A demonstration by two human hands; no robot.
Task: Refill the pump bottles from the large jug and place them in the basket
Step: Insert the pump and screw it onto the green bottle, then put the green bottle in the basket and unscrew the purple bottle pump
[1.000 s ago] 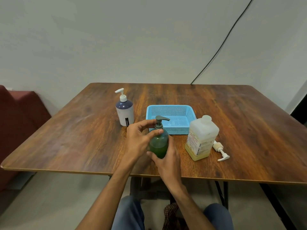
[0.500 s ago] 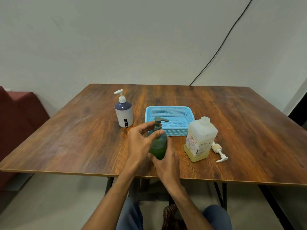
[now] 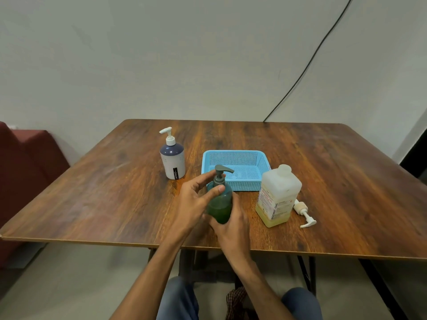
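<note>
A green pump bottle (image 3: pixel 220 205) with a grey pump stands upright near the table's front edge. My right hand (image 3: pixel 232 229) wraps its lower body from the front. My left hand (image 3: pixel 196 199) has thumb and fingers pinched around the grey pump collar at the neck. Just behind the bottle sits an empty blue mesh basket (image 3: pixel 235 155). To the right stands the large translucent jug (image 3: pixel 278 196), uncapped, with a little yellow liquid at the bottom. Its white pump (image 3: pixel 303 212) lies on the table beside it. A white and navy pump bottle (image 3: pixel 172 159) stands upright left of the basket.
The wooden table (image 3: pixel 104 192) reaches a wall at the back. A black cable (image 3: pixel 307 63) runs down the wall to the table's far edge. A red seat (image 3: pixel 27 158) stands at the left. My knees show under the front edge.
My left hand's fingers have shifted around the pump collar, and the pump spout has stayed pointing right. The bottle stays in the same spot. Nothing else moved.
</note>
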